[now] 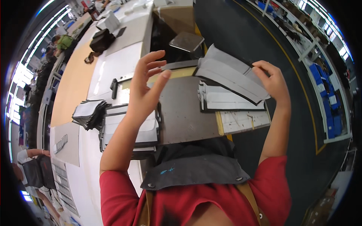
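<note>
My right hand [273, 81] pinches the right end of a flat pale-grey panel with black edges [226, 73], fingers and thumb closed on it. The panel is tilted above a stack of similar white, black-edged pieces [232, 100] at the right of the worktop. My left hand [145, 81] is raised with its fingers apart and holds nothing. Below it and along its forearm lies another stack of white and black pieces [147, 128], partly hidden by the arm. A fanned bundle of such pieces [88, 111] sits farther left. Between the stacks is a grey board [184, 109].
A black tool-like object [114, 88] lies by the far-left corner of the board. Farther off are a black bag [102, 40] and a stool with a square seat [186, 41]. Shelving with blue bins [332, 105] lines the right side. Other people work at the left.
</note>
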The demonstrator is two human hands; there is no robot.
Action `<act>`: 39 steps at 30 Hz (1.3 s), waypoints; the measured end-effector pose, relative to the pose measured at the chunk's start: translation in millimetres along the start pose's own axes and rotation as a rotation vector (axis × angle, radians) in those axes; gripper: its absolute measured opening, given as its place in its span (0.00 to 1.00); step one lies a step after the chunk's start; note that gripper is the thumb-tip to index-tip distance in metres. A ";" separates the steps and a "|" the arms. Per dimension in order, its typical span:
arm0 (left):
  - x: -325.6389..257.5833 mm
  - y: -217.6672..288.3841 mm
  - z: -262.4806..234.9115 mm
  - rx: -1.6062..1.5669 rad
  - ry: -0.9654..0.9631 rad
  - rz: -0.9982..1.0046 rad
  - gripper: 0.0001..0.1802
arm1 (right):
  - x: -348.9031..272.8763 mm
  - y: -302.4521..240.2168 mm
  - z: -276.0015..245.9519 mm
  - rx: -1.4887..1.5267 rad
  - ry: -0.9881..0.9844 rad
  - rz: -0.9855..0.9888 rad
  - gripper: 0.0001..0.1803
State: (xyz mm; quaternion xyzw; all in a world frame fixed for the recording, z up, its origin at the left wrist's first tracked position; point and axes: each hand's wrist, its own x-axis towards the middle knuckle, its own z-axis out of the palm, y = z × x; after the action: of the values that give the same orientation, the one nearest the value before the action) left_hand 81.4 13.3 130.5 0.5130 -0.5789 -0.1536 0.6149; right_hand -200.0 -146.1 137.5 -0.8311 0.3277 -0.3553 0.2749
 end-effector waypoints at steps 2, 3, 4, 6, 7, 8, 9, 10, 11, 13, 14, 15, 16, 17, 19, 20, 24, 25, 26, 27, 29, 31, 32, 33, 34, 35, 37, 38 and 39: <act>-10.3 -6.8 -3.3 0.059 -0.058 -0.059 0.17 | 2.6 37.5 -21.3 0.019 -0.233 0.222 0.08; -15.1 -17.6 -2.8 0.025 -0.111 -0.012 0.14 | 3.8 53.1 -18.6 0.000 -0.315 0.248 0.08; -23.2 -22.7 1.4 0.077 -0.144 -0.037 0.12 | 3.7 67.9 -13.4 -0.019 -0.397 0.272 0.09; -37.8 -23.6 10.0 0.192 -0.262 -0.100 0.11 | 7.1 91.3 3.0 -0.055 -0.500 0.292 0.12; -43.7 -27.1 15.3 0.173 -0.299 -0.113 0.10 | 9.8 98.7 7.9 -0.048 -0.522 0.320 0.12; -49.5 -28.8 18.7 0.195 -0.322 -0.123 0.10 | 15.6 97.4 17.4 -0.038 -0.546 0.343 0.13; -55.8 -29.9 21.4 0.216 -0.344 -0.132 0.09 | 21.0 99.1 24.9 -0.028 -0.569 0.366 0.13; -62.8 -31.4 23.7 0.225 -0.346 -0.150 0.09 | 26.3 108.3 32.2 -0.011 -0.599 0.326 0.12; -70.9 -34.1 24.3 0.237 -0.345 -0.172 0.09 | 31.5 109.8 40.5 -0.018 -0.621 0.341 0.12; -89.7 -41.1 25.3 0.285 -0.341 -0.156 0.08 | 43.2 105.5 54.9 -0.039 -0.654 0.374 0.12; -102.4 -46.6 26.1 0.322 -0.333 -0.123 0.08 | 42.5 102.6 60.7 -0.013 -0.654 0.371 0.10; -113.4 -51.3 27.0 0.357 -0.324 -0.084 0.08 | 40.5 104.9 62.9 -0.024 -0.650 0.330 0.10; -123.7 -53.8 28.2 0.412 -0.339 -0.058 0.08 | 37.5 109.9 65.0 -0.035 -0.646 0.289 0.10; -133.2 -56.2 29.6 0.468 -0.356 -0.034 0.08 | 35.3 112.0 65.9 -0.044 -0.642 0.249 0.10; -144.0 -58.4 34.8 0.568 -0.355 0.030 0.09 | 31.9 109.0 63.8 -0.066 -0.625 0.255 0.10; -144.0 -57.1 38.4 0.599 -0.350 0.069 0.10 | 32.2 107.8 62.9 -0.041 -0.618 0.232 0.10; -146.2 -60.1 45.2 0.676 -0.316 0.143 0.13 | 52.7 100.5 57.6 -0.078 -0.339 0.094 0.10; -146.5 -60.3 45.8 0.684 -0.309 0.148 0.13 | 62.4 98.6 55.5 -0.080 -0.234 0.037 0.09; -145.1 -57.4 45.0 0.696 -0.312 0.156 0.14 | 73.4 91.3 52.9 -0.089 -0.142 0.064 0.09; -146.9 -58.8 44.8 0.714 -0.306 0.160 0.15 | 86.8 95.3 51.7 -0.113 -0.088 0.032 0.08; -151.2 -63.4 43.7 0.756 -0.294 0.168 0.15 | 115.2 117.4 55.8 -0.141 0.038 -0.048 0.10; -149.3 -62.1 45.0 0.763 -0.289 0.148 0.16 | 143.4 145.5 58.1 -0.308 0.117 0.013 0.11; -148.6 -62.1 45.8 0.765 -0.290 0.143 0.16 | 156.1 165.3 57.6 -0.285 0.057 0.148 0.13; -147.9 -62.5 45.4 0.772 -0.283 0.138 0.16 | 166.0 176.7 59.1 -0.332 -0.114 0.301 0.15; -149.1 -62.7 44.8 0.780 -0.302 0.127 0.17 | 174.6 187.3 61.7 -0.383 -0.286 0.451 0.16; -148.3 -63.6 45.7 0.777 -0.307 0.135 0.18 | 180.4 203.7 64.9 -0.428 -0.450 0.478 0.19; -150.8 -65.2 42.5 0.794 -0.356 0.137 0.20 | 180.9 216.2 80.2 -0.360 -0.497 0.475 0.21; -148.6 -64.0 43.5 0.798 -0.353 0.136 0.18 | 186.9 226.3 73.1 -0.343 -0.573 0.487 0.21; -150.1 -62.0 40.5 0.804 -0.367 0.111 0.19 | 189.7 211.3 79.1 -0.346 -0.608 0.504 0.21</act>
State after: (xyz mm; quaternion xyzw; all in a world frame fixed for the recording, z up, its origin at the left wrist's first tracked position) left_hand 28.9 86.0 -10.7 0.6436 -0.7189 0.0285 0.2612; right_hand -111.8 -402.7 22.4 -0.8259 0.4792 0.0443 0.2939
